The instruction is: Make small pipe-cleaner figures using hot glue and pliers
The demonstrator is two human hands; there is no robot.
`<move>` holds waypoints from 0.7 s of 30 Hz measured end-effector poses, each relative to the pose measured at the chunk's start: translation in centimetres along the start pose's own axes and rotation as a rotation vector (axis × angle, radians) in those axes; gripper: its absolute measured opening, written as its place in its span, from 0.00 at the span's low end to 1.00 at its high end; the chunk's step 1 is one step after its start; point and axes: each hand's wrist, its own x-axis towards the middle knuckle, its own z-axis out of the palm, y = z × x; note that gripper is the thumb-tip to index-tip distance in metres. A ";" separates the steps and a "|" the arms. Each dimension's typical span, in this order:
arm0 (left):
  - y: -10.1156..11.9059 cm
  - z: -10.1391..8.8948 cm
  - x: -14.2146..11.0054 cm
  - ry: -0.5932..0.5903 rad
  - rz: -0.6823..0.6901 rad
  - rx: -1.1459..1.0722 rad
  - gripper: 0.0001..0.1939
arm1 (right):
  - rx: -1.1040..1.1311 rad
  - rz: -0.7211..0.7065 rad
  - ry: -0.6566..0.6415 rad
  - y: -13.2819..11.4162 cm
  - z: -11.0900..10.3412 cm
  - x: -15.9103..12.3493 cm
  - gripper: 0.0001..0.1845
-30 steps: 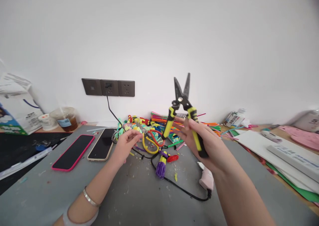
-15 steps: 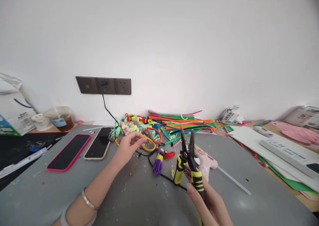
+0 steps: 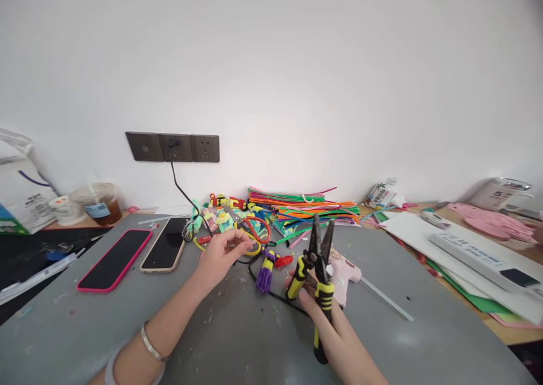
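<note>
While pliers partly hide a glue gun, carton cropped

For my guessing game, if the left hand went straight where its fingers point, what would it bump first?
Probably the yellow loop, just by the left hand; depth is unclear, so it might pass above.

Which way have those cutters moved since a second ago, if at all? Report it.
Yes, lower: the cutters, whose blades stood level with the wall sockets, now sit wholly below them in view.
</note>
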 end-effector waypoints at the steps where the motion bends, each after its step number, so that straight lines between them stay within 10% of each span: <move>1: 0.1 0.1 -0.1 0.004 -0.004 0.002 0.12 | 0.001 0.005 -0.006 -0.4 -0.5 0.3 0.29; 7: 0.5 0.5 -0.4 0.040 0.002 -0.023 0.12 | -0.182 0.039 -0.093 -1.5 -3.0 -0.2 0.24; 21: 0.8 1.6 -1.8 0.044 0.218 -0.112 0.06 | -0.309 0.052 -0.150 -1.5 1.5 -2.3 0.13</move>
